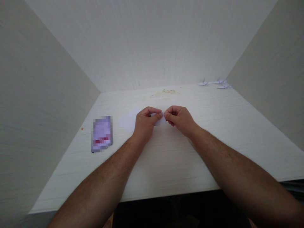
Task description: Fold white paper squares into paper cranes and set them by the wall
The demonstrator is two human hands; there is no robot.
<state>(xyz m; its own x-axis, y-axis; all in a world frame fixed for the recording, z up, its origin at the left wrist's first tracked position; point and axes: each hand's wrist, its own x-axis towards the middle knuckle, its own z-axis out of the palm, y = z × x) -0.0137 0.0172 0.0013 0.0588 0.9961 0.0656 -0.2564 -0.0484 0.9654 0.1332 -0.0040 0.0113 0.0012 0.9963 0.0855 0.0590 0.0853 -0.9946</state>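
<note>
In the middle of the table, both hands are close together over a small piece of white paper [159, 121]. My left hand [146, 122] pinches it between thumb and fingers, and the palm covers part of it. My right hand [179, 117] is closed in a pinch at the paper's right edge, its fingertips almost meeting those of the left. How the paper is folded cannot be made out. Another pale sheet of paper [127, 121] lies flat on the table, partly hidden behind my left hand.
A blurred-out flat rectangular object [102, 133], perhaps a phone, lies at the left. Several small folded paper figures with pointed tips [223, 83] stand at the back right. Light panels [152, 44] enclose the white table [166, 164] at the back and sides. Brownish marks [167, 92] show near the back.
</note>
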